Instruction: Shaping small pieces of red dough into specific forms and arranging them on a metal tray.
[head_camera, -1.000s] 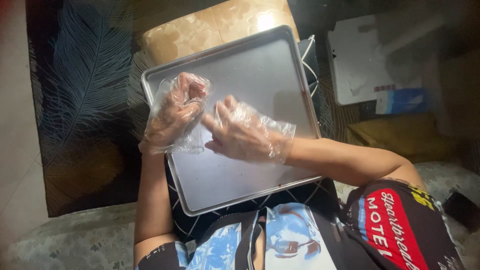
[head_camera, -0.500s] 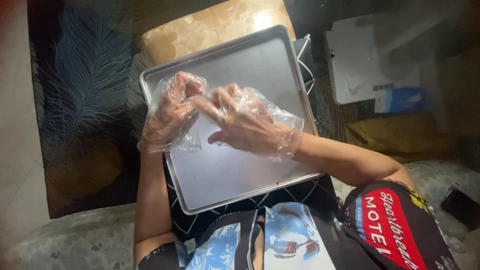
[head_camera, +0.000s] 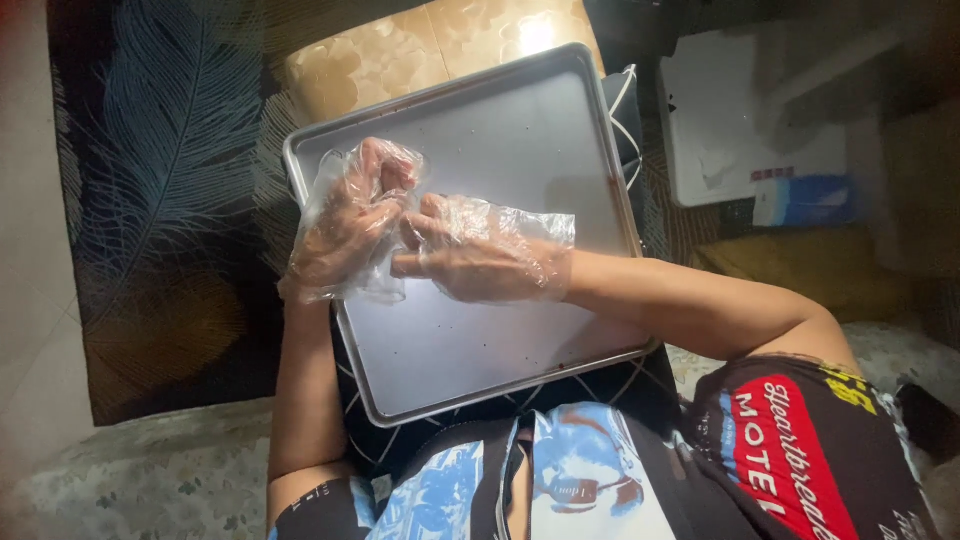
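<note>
Pinching at the loose plastic, the right hand (head_camera: 470, 250), already covered by a thin clear disposable plastic glove (head_camera: 530, 235), has its fingers closed narrowly on the edge of the crinkled clear plastic glove (head_camera: 340, 250) that hangs baggy over the left hand (head_camera: 350, 215); the left hand is half curled inside it, fingers bent toward the palm, holding nothing else that can be seen. Both hands meet over the left half of a rectangular silver metal baking tray (head_camera: 500, 130) with a raised rolled rim, which rests tilted on the person's lap, its near edge against a dark cloth with white line pattern (head_camera: 600, 385). The tray's flat bed is bare except for a few tiny specks, so its right half and far end give open room beyond the hands, while the left hand's wrist overhangs the tray's left rim. Beyond the far rim sits a glossy tan mottled surface (head_camera: 440, 45); to the left lies a dark fabric printed with a large blue feather (head_camera: 160, 150). To the right, well apart from the tray, stand a white box-like appliance (head_camera: 740, 130) and a small blue packet (head_camera: 810, 200) just beside it
</note>
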